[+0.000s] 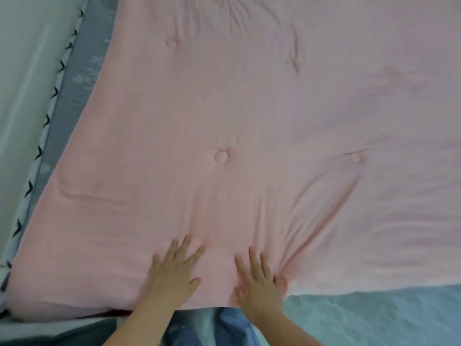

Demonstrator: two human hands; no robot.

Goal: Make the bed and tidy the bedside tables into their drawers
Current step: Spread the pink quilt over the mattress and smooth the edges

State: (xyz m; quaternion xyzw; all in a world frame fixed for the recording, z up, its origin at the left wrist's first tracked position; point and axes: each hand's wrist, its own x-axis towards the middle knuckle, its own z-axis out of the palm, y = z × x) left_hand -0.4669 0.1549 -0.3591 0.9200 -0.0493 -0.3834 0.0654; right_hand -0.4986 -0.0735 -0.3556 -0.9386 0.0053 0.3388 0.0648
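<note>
While quilt (249,121) runs off-frame, left hand (172,273), right hand (259,283) press flat.

Both forearms reach forward from the bottom edge, bare to the wrists and angled slightly toward each other. The left hand (172,273) lies palm down with its fingers straight and spread, thumb pointing right. The right hand (259,283) lies palm down just beside it, fingers straight and fanned, thumb out to the left.
</note>
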